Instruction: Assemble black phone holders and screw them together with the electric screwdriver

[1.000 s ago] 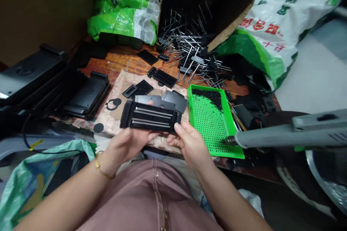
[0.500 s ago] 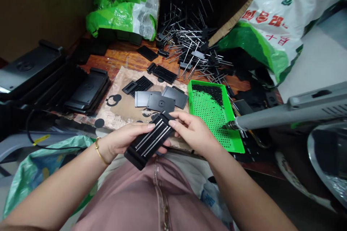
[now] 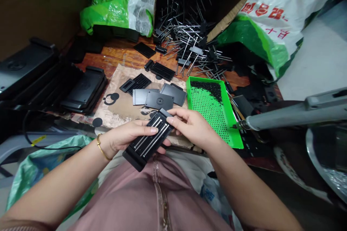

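Tilted in front of my body is a black plastic clamp holder [image 3: 148, 144] with two metal rods lying along its open inner side. My left hand [image 3: 133, 134] is wrapped round it, thumb across the rods and fingertips showing from beneath its right edge. At its upper end my right hand [image 3: 187, 125] pinches the black end block [image 3: 162, 114] between thumb and fingers. Just beyond lie several flat black plates [image 3: 159, 100] on a worn cardboard sheet [image 3: 108, 117], with ribbed black pieces [image 3: 163, 71] behind them.
To the right a green perforated tray [image 3: 208, 115] holds small black parts, beside a grey electric screwdriver [image 3: 287, 113]. Rods with black blocks [image 3: 189, 48] spill from a cardboard box at the back. Stacked black holders [image 3: 84, 88] stand at left, and plastic bags [image 3: 116, 7] at the back.
The end block at the holder's top appears shifted slightly, with more of the rods' upper ends showing. Both hands keep their hold. The whole view has moved a little.
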A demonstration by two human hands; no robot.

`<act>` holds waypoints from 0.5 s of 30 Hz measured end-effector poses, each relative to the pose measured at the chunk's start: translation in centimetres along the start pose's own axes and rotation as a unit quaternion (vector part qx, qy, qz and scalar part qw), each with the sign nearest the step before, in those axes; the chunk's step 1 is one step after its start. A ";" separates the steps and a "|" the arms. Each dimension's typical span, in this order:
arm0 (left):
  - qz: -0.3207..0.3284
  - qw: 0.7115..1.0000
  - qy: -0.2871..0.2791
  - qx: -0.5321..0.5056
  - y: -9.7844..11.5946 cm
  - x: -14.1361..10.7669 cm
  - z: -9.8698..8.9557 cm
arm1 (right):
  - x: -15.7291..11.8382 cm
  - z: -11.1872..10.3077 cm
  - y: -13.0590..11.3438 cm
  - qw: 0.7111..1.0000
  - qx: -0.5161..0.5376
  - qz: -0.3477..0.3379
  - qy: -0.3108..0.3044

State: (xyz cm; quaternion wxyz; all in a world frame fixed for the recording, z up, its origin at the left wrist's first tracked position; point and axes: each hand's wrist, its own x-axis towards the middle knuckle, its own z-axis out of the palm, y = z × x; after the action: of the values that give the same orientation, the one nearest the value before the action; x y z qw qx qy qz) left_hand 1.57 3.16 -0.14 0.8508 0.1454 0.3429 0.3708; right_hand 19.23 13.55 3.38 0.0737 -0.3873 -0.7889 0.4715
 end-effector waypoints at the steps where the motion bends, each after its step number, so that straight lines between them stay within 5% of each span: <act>1: 0.001 1.000 0.006 0.007 0.0 0.1 0.1 | 0.0 0.0 0.0 1.000 0.000 0.002 -0.003; 9: -0.015 0.997 0.054 0.050 0.2 0.9 0.3 | 0.4 -0.3 0.1 0.997 -0.047 -0.053 -0.023; 15: -0.008 0.999 0.023 0.029 0.2 1.1 1.1 | 0.9 -0.4 0.4 0.978 -0.137 -0.153 -0.029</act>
State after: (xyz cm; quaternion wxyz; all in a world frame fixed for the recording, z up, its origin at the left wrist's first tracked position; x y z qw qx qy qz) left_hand 2.76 4.08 0.22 0.8410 0.1589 0.3739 0.3573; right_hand 18.99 14.58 3.07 0.0683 -0.2552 -0.8977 0.3527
